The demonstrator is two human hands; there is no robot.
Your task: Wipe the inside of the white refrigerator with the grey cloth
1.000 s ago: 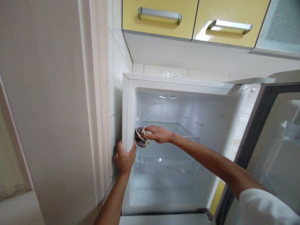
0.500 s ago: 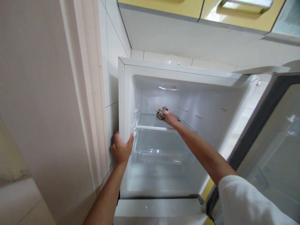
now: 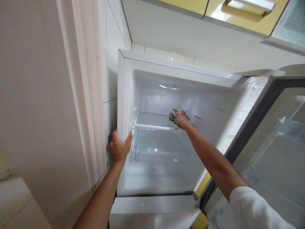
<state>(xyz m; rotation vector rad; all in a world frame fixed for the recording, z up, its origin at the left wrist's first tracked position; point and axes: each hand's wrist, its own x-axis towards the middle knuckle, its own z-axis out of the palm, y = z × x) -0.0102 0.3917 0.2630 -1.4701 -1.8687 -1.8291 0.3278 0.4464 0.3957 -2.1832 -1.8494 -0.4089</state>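
A white refrigerator [image 3: 124, 92] stands open in front of me. My left hand [image 3: 119, 148] grips its left front edge, thumb on the inner side and fingers around the outside. Deep in the upper compartment, my right hand [image 3: 182, 120] is closed on a crumpled brown-and-white patterned cloth [image 3: 172, 115]. That hand is over the right part of the upper glass shelf [image 3: 152, 119], and the cloth seems to touch the shelf. Below is another glass shelf [image 3: 154, 138] with a clear shallow drawer [image 3: 162, 155] under its front.
The open refrigerator door [image 3: 264, 149] stands at the right, beside my right arm. Yellow cabinets [image 3: 247, 14] hang overhead. A pale door frame [image 3: 88, 79] and white tiled wall [image 3: 114, 60] lie close on the left. Below is a lower white compartment front [image 3: 152, 205].
My right hand has moved the cloth to the right along the upper shelf. My left hand keeps its hold on the refrigerator edge. The view has shifted slightly.
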